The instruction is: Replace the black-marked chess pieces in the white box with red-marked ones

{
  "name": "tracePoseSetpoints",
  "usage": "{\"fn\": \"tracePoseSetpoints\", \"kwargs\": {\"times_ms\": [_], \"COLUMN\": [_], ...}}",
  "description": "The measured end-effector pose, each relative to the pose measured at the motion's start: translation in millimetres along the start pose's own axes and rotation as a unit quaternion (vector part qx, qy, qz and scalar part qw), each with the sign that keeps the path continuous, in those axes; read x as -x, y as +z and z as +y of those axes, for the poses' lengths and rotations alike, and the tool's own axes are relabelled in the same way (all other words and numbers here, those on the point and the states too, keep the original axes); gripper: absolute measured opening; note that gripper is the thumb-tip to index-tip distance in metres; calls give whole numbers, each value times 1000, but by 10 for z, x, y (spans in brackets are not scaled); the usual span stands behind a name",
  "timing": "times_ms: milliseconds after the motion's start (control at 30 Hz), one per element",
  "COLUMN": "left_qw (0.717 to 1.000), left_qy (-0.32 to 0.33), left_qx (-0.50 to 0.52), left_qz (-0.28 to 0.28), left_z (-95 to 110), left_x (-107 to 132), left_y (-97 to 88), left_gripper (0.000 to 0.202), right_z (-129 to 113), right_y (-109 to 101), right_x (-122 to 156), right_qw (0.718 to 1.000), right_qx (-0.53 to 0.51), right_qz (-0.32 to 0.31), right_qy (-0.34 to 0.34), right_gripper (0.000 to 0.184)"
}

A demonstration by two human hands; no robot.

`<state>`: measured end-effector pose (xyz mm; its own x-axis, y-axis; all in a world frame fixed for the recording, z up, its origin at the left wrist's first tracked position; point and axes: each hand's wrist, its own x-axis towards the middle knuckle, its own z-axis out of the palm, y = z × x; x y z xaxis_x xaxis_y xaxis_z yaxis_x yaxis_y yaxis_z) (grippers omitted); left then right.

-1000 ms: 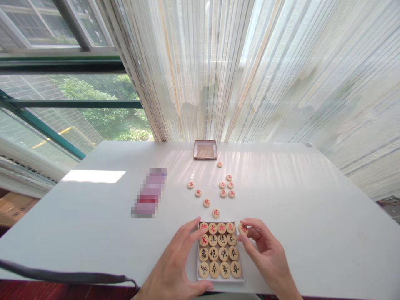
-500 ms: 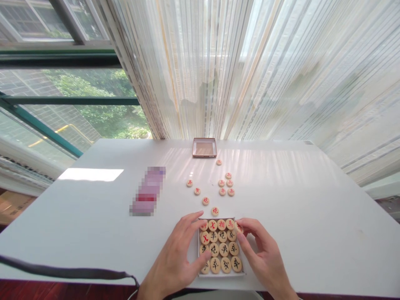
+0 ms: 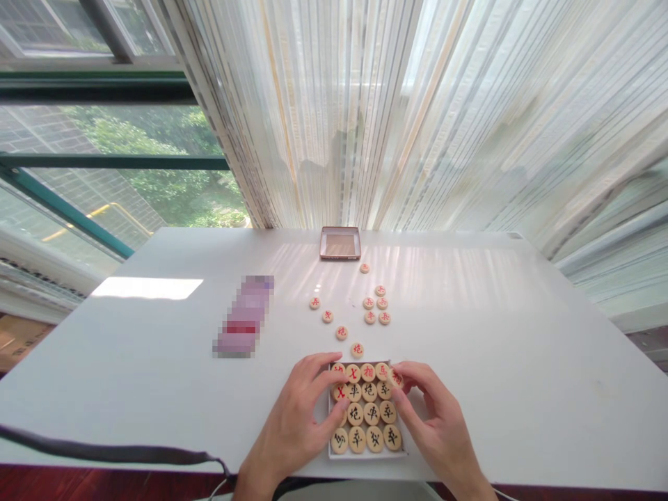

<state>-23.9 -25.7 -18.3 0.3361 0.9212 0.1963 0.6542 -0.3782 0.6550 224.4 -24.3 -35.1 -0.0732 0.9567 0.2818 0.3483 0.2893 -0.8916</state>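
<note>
A white open box (image 3: pixel 367 456) holds rows of round wooden Chinese chess pieces, black-marked ones (image 3: pixel 371 414) in the nearer rows and red-marked ones (image 3: pixel 368 372) along the far row. My left hand (image 3: pixel 295 417) lies over the box's left side. Its thumb and index finger close around a red-marked Chinese chess piece (image 3: pixel 341 392) at the left of the second row, covering parts of pieces beside it. At the far right corner, my right hand (image 3: pixel 434 410) pinches another red-marked Chinese chess piece (image 3: pixel 396 378), tilted against the box edge.
Several loose red-marked pieces (image 3: pixel 357 350) lie on the white table (image 3: pixel 522 362) beyond the box. A shallow brown-rimmed box lid (image 3: pixel 340 257) rests near the back edge. To the left is a blurred purple item (image 3: pixel 245 316). A black strap (image 3: pixel 115 447) crosses the front left.
My left thumb has shifted away from me, up to the near side of the red-marked piece. My right hand keeps its piece at the box corner. The whole view has shifted slightly.
</note>
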Motion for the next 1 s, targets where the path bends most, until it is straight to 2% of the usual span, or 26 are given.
{"fn": "tracePoseSetpoints", "kwargs": {"times_ms": [167,667,1000], "left_qw": [1000,1000,1000], "left_qy": [4,9,4], "left_qx": [-2,0,5], "left_qz": [2,10,5], "left_z": [-28,-6,-7], "left_x": [20,13,11], "left_y": [12,11,12], "left_gripper": [28,28,25], "right_z": [16,-4,37], "right_y": [10,1,10], "right_x": [11,-15,-10], "right_qw": [1000,1000,1000], "right_qx": [0,22,-4], "right_qz": [11,9,9], "right_qy": [-14,-18,-16], "right_gripper": [24,23,22]}}
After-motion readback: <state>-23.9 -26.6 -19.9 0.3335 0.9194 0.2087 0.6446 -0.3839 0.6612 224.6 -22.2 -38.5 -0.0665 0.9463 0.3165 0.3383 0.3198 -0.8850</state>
